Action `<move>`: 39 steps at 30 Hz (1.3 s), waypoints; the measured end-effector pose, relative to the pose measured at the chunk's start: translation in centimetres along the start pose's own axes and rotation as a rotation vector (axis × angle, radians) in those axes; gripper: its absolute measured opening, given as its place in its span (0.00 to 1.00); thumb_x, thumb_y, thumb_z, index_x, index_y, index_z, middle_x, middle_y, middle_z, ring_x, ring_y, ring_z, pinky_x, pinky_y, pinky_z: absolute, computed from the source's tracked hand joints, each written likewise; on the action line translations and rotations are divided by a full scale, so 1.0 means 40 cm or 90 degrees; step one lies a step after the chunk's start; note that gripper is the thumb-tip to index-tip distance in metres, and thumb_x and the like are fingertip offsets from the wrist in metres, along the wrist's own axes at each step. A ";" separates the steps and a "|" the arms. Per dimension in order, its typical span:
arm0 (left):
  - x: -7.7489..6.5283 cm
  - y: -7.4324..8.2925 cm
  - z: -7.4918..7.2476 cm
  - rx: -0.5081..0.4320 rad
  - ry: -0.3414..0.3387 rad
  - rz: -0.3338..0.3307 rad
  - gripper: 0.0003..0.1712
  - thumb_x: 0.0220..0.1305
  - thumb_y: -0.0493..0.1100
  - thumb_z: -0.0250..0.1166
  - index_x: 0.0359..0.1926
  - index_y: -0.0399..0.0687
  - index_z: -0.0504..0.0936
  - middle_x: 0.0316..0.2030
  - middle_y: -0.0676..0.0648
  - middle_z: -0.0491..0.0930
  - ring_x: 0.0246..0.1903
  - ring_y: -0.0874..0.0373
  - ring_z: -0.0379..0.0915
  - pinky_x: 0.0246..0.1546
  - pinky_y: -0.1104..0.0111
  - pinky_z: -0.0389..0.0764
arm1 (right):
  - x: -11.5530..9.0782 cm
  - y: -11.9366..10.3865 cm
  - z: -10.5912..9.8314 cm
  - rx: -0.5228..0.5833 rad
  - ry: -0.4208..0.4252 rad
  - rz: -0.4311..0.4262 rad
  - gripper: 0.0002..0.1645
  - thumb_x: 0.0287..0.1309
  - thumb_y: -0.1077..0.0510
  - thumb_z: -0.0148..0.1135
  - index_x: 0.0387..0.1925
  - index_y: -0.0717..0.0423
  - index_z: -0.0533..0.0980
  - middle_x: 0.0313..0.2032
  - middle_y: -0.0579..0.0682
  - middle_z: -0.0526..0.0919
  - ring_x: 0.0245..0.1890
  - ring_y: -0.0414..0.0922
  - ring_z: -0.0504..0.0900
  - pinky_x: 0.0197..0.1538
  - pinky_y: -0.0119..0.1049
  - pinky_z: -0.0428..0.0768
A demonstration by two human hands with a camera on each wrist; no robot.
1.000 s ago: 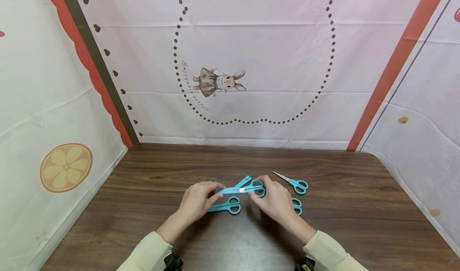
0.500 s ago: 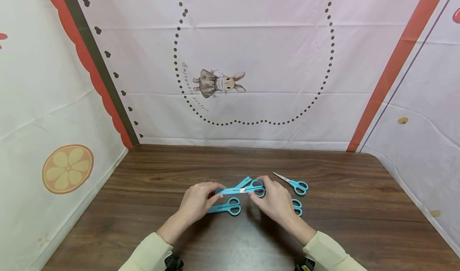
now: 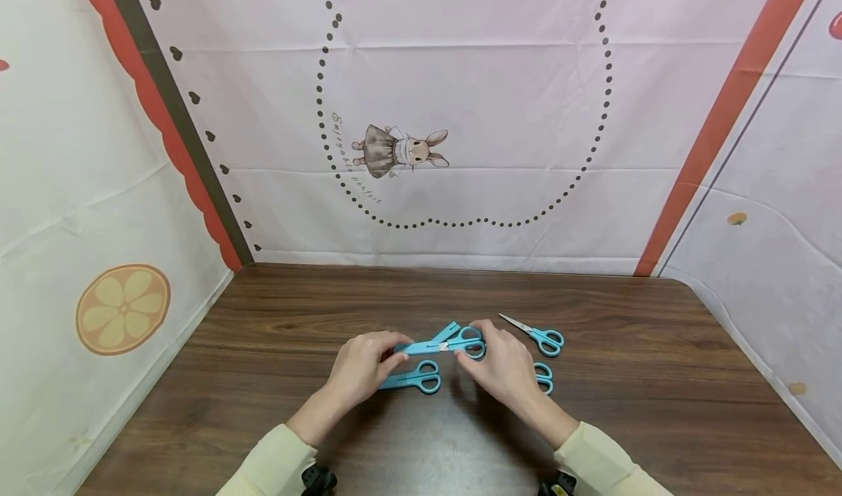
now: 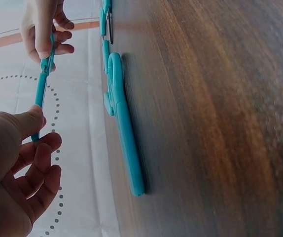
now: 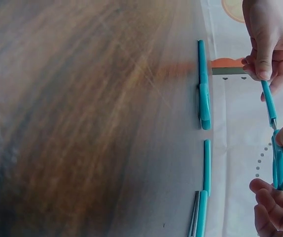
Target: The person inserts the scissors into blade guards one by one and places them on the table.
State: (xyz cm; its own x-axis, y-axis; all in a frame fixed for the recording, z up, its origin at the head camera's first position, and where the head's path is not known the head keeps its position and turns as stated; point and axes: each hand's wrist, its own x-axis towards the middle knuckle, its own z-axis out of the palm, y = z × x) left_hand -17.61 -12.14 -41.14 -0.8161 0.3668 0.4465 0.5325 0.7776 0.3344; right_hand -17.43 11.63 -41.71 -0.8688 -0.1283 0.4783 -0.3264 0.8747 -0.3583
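Both hands hold one pair of turquoise scissors (image 3: 470, 345) level above the table. My left hand (image 3: 360, 368) pinches the tip end of its turquoise blade cover (image 3: 421, 348) between thumb and fingers. At the other end, my right hand (image 3: 503, 364) grips the finger loops. A short strip of bare metal shows between cover and handles, also in the right wrist view. Below the left hand lies another pair of scissors (image 3: 427, 377) in its cover, its tip hidden by that hand. In the left wrist view these covered scissors (image 4: 126, 133) rest on the wood.
Behind the held scissors lies a loose turquoise cover (image 3: 447, 330). Scissors with bare blades (image 3: 546, 341) lie to the right. Another pair's loops (image 3: 544, 378) show beside the right hand, the rest hidden. The brown wooden table (image 3: 263, 394) meets a printed cloth (image 3: 526, 116) behind.
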 end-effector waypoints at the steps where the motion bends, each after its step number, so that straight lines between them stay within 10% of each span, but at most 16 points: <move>1: 0.000 0.000 0.000 -0.001 0.002 0.001 0.09 0.54 0.46 0.68 0.39 0.61 0.83 0.19 0.66 0.69 0.15 0.71 0.56 0.15 0.77 0.60 | 0.000 -0.001 0.000 0.001 -0.001 0.001 0.28 0.44 0.42 0.68 0.47 0.50 0.74 0.14 0.38 0.63 0.13 0.35 0.59 0.17 0.30 0.57; 39: 0.004 0.002 -0.003 0.008 0.015 0.023 0.10 0.53 0.47 0.69 0.39 0.60 0.84 0.19 0.65 0.67 0.15 0.72 0.56 0.14 0.77 0.59 | -0.004 -0.008 0.002 0.002 0.001 0.004 0.29 0.44 0.42 0.68 0.47 0.51 0.74 0.12 0.38 0.61 0.12 0.35 0.57 0.17 0.29 0.55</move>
State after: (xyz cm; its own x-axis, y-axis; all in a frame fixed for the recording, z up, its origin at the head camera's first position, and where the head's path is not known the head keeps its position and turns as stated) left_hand -17.66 -12.08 -40.96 -0.7907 0.3835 0.4772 0.5591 0.7699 0.3076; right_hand -17.22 11.34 -41.76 -0.8698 -0.1224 0.4780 -0.3228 0.8739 -0.3634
